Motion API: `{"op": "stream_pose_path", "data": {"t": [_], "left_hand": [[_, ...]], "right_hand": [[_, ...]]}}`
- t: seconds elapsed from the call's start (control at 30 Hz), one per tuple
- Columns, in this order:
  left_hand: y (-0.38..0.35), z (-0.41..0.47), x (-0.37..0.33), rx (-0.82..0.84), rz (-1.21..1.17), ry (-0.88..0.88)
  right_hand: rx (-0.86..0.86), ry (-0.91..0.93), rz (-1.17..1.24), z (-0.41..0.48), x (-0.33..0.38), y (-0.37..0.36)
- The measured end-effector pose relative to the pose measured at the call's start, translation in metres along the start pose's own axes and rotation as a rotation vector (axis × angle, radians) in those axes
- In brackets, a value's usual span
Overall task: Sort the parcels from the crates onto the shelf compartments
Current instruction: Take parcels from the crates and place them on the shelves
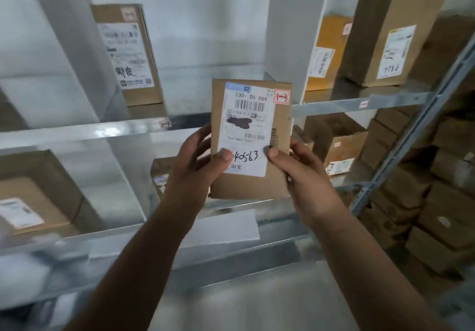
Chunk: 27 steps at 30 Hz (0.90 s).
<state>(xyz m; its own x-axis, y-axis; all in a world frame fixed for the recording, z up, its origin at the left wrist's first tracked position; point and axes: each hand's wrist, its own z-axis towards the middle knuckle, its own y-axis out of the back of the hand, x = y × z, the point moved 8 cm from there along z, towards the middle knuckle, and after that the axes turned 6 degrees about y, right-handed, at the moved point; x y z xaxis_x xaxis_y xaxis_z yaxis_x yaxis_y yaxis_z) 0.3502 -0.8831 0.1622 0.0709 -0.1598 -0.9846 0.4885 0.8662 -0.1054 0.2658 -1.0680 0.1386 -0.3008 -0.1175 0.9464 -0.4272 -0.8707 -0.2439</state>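
we see a small brown cardboard parcel [279, 127] held upright in the air in front of the metal shelf [77, 132], level with its rail. the left hand [192, 173] grips the parcel's lower left edge, with the thumb pressed on the white shipping label [244, 130] and the fingers curled round the side. the right hand [305, 176] pinches the lower right edge, thumb at the label's corner. the label carries barcodes, the print "530- d5 069" and handwritten digits. a red-bordered sticker [282, 96] at the parcel's top right reads "1-3", and a small tag [165, 124] on the shelf rail just left of the parcel reads "1-3" too. in the compartment above that tag a taller brown parcel [128, 53] stands upright. to the right, past a white divider, a yellow parcel [329, 53] and a large brown box [388, 40] stand side by side. a labelled box [38, 194] lies in the lower left compartment, and stacked cartons [424, 176] fill the far right.
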Motion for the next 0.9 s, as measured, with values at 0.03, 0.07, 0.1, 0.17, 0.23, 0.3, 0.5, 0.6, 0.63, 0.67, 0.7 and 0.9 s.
{"op": "stream_pose_path", "data": {"t": [0.03, 0.07, 0.1, 0.17, 0.23, 0.3, 0.5, 0.6, 0.63, 0.67, 0.7, 0.9], "left_hand": [[-0.001, 0.001, -0.006, -0.018, 0.000, -0.024], [-0.002, 0.003, -0.012, -0.037, 0.003, -0.048], [-0.004, 0.006, -0.018, -0.050, 0.003, -0.073], [-0.009, 0.012, -0.028, -0.077, -0.001, -0.124], [-0.014, 0.020, -0.038, -0.120, 0.006, -0.163], [-0.021, 0.030, -0.047, -0.142, 0.006, -0.186], [-0.030, 0.051, -0.052, -0.111, 0.104, -0.244], [-0.028, 0.060, -0.055, -0.102, 0.129, -0.277], [-0.027, 0.065, -0.056, -0.099, 0.143, -0.281], [-0.026, 0.072, -0.057, -0.092, 0.158, -0.280], [-0.025, 0.079, -0.059, -0.082, 0.174, -0.286], [-0.022, 0.121, -0.062, -0.067, 0.221, -0.285]], "right_hand": [[0.023, 0.019, 0.001, 0.006, 0.006, -0.001], [0.036, 0.037, 0.003, 0.012, 0.012, -0.002], [0.039, 0.053, 0.007, 0.020, 0.018, -0.002], [0.038, 0.076, 0.029, 0.033, 0.031, -0.002], [0.064, 0.084, 0.037, 0.046, 0.042, -0.003], [0.097, 0.085, 0.025, 0.057, 0.048, -0.003], [0.162, 0.126, -0.016, 0.083, 0.060, -0.002], [0.243, 0.187, -0.032, 0.092, 0.065, -0.009], [0.267, 0.211, -0.036, 0.097, 0.065, -0.012], [0.277, 0.230, -0.038, 0.102, 0.065, -0.014], [0.274, 0.244, -0.036, 0.107, 0.065, -0.015], [0.247, 0.264, -0.092, 0.144, 0.060, -0.022]]}}
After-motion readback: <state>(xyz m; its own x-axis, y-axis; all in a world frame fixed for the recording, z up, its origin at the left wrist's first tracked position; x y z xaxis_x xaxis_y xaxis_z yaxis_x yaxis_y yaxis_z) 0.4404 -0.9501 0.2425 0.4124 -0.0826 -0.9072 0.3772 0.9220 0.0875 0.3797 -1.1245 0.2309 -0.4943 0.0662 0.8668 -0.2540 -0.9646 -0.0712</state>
